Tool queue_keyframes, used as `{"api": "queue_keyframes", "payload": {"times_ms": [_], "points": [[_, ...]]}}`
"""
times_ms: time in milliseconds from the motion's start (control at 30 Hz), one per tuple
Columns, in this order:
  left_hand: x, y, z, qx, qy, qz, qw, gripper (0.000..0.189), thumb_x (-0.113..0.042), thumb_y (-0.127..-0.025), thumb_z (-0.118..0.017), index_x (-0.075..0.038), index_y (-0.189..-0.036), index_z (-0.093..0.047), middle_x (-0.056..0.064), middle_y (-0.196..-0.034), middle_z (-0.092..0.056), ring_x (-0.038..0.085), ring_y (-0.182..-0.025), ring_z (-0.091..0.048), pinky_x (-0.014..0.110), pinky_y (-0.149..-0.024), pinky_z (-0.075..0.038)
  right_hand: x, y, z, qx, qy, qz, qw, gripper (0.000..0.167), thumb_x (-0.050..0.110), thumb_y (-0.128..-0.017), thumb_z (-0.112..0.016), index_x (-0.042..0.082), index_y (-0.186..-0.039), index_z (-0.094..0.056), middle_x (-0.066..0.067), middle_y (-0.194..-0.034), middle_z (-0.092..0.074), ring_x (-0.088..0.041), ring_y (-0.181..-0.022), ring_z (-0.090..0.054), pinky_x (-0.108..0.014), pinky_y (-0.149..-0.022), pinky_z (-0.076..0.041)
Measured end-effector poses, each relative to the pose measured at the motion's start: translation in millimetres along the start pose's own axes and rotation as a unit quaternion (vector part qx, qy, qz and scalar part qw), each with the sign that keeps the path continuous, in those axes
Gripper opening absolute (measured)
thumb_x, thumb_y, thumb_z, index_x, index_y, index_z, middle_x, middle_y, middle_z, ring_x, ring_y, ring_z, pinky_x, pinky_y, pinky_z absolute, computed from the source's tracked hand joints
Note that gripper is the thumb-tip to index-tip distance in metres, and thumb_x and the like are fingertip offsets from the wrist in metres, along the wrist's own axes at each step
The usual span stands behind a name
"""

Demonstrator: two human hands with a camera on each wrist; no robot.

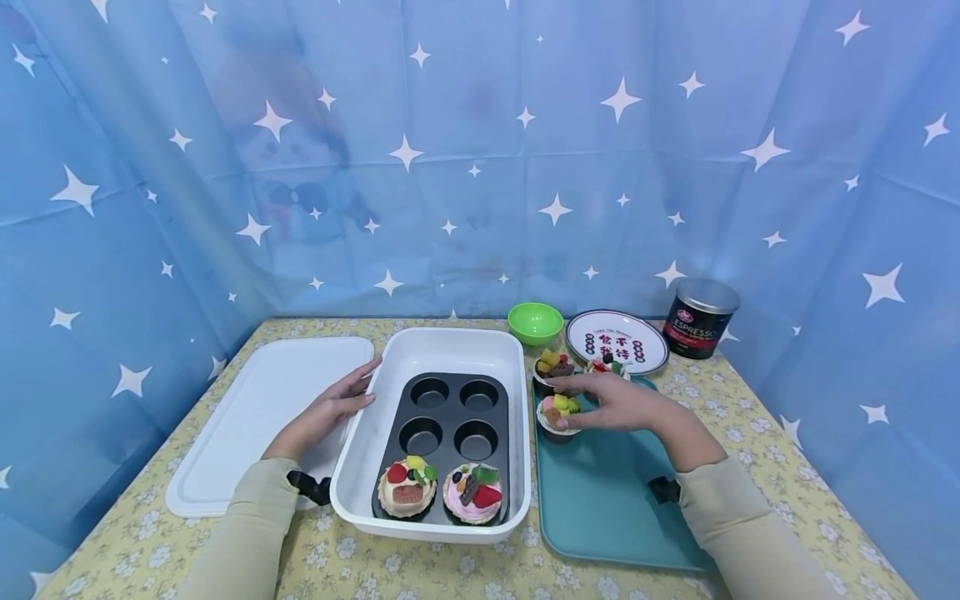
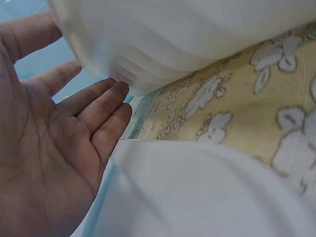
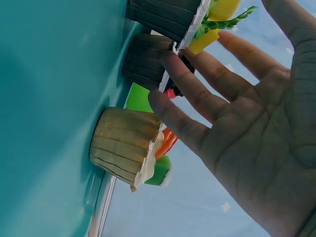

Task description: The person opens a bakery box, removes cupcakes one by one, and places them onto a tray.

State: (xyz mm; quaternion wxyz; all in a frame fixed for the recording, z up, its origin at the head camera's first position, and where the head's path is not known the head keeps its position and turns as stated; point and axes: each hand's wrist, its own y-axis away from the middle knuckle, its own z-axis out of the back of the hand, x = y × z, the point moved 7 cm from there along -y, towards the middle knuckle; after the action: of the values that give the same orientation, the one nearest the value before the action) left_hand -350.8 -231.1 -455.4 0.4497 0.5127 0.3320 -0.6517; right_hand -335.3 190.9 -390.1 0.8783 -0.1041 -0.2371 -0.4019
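Fingers extended, my left hand [image 1: 330, 412] rests against the left side of a white rectangular basin [image 1: 450, 350]; in the left wrist view the fingertips lie at its outer wall. Inside stands a dark muffin pan [image 1: 448, 417] with several cups. Its two front cups hold a cream cupcake [image 1: 407, 493] and a pink-cream cupcake [image 1: 472, 496], both topped with fruit. My right hand [image 1: 626, 402] hovers, fingers spread, over a pink cupcake with yellow topping [image 1: 555, 417], a chocolate cupcake [image 1: 553, 367] and a partly hidden cupcake [image 3: 126, 143] on a teal tray [image 1: 600, 500]. It grips nothing.
A white lid [image 1: 277, 400] lies left of the basin. Behind the tray are a green bowl [image 1: 536, 325], a round plate [image 1: 581, 337] with red writing and a black espresso tin [image 1: 693, 329]. A starry blue curtain [image 1: 480, 217] closes off the table's back.
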Motion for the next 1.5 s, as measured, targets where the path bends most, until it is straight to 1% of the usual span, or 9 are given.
{"api": "queue_keyframes", "payload": {"times_ms": [233, 467, 767, 867, 967, 1033, 1200, 1367, 1500], "points": [[-1.2, 0.8, -0.1, 0.000, -0.001, -0.002, 1.0000, 0.070, -0.031, -0.102, -0.059, -0.037, -0.161, -0.022, 0.005, -0.166, -0.022, 0.033, -0.150, -0.025, 0.059, -0.118, -0.020, 9.7, 0.5, 3.3, -0.015, -0.006, 0.026, 0.9995, 0.062, 0.054, -0.092, -0.068, 0.022, -0.144, -0.057, -0.009, -0.147, -0.053, -0.035, -0.135, -0.048, -0.057, -0.104, -0.044], [-1.6, 0.3, -0.1, 0.002, 0.000, -0.005, 1.0000, 0.071, -0.030, -0.102, -0.058, -0.035, -0.162, -0.021, 0.005, -0.166, -0.021, 0.033, -0.150, -0.024, 0.059, -0.118, -0.021, 27.9, -0.2, 3.8, -0.043, -0.001, 0.067, 0.9968, 0.050, 0.048, -0.093, -0.070, 0.022, -0.135, -0.064, -0.004, -0.138, -0.059, -0.030, -0.129, -0.054, -0.054, -0.101, -0.047], [-1.1, 0.2, -0.5, 0.002, -0.002, -0.005, 1.0000, 0.070, -0.031, -0.103, -0.058, -0.036, -0.162, -0.021, 0.005, -0.166, -0.021, 0.033, -0.150, -0.024, 0.059, -0.118, -0.021, 51.4, -0.3, -0.7, -0.028, -0.007, 0.072, 0.9970, 0.056, 0.056, -0.092, -0.067, 0.022, -0.137, -0.063, 0.003, -0.137, -0.059, -0.023, -0.126, -0.055, -0.050, -0.102, -0.048], [-0.3, -0.2, -0.2, 0.001, -0.004, -0.003, 1.0000, 0.069, -0.031, -0.103, -0.058, -0.036, -0.161, -0.021, 0.004, -0.166, -0.021, 0.032, -0.151, -0.024, 0.059, -0.118, -0.021, 62.7, 0.0, -5.2, -0.014, -0.018, 0.082, 0.9964, 0.056, 0.054, -0.092, -0.068, 0.023, -0.138, -0.062, 0.003, -0.129, -0.062, -0.023, -0.107, -0.063, -0.045, -0.090, -0.053], [0.5, -0.1, 0.1, 0.001, -0.004, -0.002, 1.0000, 0.069, -0.032, -0.103, -0.058, -0.037, -0.161, -0.021, 0.004, -0.166, -0.021, 0.031, -0.151, -0.024, 0.058, -0.118, -0.021, 74.9, -1.0, -13.2, 0.005, -0.024, 0.102, 0.9945, 0.053, 0.052, -0.092, -0.069, 0.028, -0.138, -0.060, 0.003, -0.125, -0.061, -0.019, -0.087, -0.062, -0.038, -0.075, -0.054], [1.0, 0.2, 0.0, 0.003, -0.003, -0.002, 1.0000, 0.069, -0.031, -0.103, -0.057, -0.038, -0.161, -0.021, 0.004, -0.166, -0.021, 0.031, -0.151, -0.024, 0.058, -0.118, -0.021, 83.0, -2.1, -20.3, 0.022, -0.027, 0.116, 0.9927, 0.052, 0.052, -0.092, -0.069, 0.031, -0.139, -0.058, 0.006, -0.129, -0.060, -0.016, -0.093, -0.062, -0.038, -0.079, -0.055], [0.6, 1.1, -0.7, 0.008, 0.003, -0.008, 0.9999, 0.069, -0.030, -0.103, -0.057, -0.038, -0.161, -0.021, 0.005, -0.166, -0.021, 0.032, -0.151, -0.024, 0.059, -0.118, -0.021, 103.5, -3.5, -39.5, 0.062, -0.035, 0.160, 0.9846, 0.053, 0.051, -0.093, -0.069, 0.030, -0.140, -0.058, 0.008, -0.140, -0.057, -0.012, -0.130, -0.052, -0.042, -0.105, -0.046], [1.0, 0.2, -0.3, 0.006, -0.001, -0.005, 1.0000, 0.068, -0.031, -0.103, -0.057, -0.039, -0.161, -0.022, 0.004, -0.166, -0.022, 0.032, -0.150, -0.025, 0.059, -0.118, -0.021, 119.5, -4.5, -57.4, 0.103, -0.049, 0.197, 0.9738, 0.057, 0.047, -0.094, -0.069, 0.019, -0.142, -0.057, 0.004, -0.141, -0.058, -0.013, -0.131, -0.052, -0.037, -0.107, -0.045], [1.5, -0.4, 0.1, 0.004, -0.001, -0.004, 1.0000, 0.068, -0.031, -0.103, -0.057, -0.039, -0.160, -0.022, 0.005, -0.166, -0.022, 0.033, -0.150, -0.026, 0.059, -0.118, -0.022, 124.2, -5.5, -67.6, 0.115, -0.029, 0.208, 0.9709, 0.060, 0.048, -0.094, -0.069, 0.017, -0.144, -0.055, 0.004, -0.142, -0.056, -0.012, -0.131, -0.052, -0.036, -0.106, -0.046]]}}
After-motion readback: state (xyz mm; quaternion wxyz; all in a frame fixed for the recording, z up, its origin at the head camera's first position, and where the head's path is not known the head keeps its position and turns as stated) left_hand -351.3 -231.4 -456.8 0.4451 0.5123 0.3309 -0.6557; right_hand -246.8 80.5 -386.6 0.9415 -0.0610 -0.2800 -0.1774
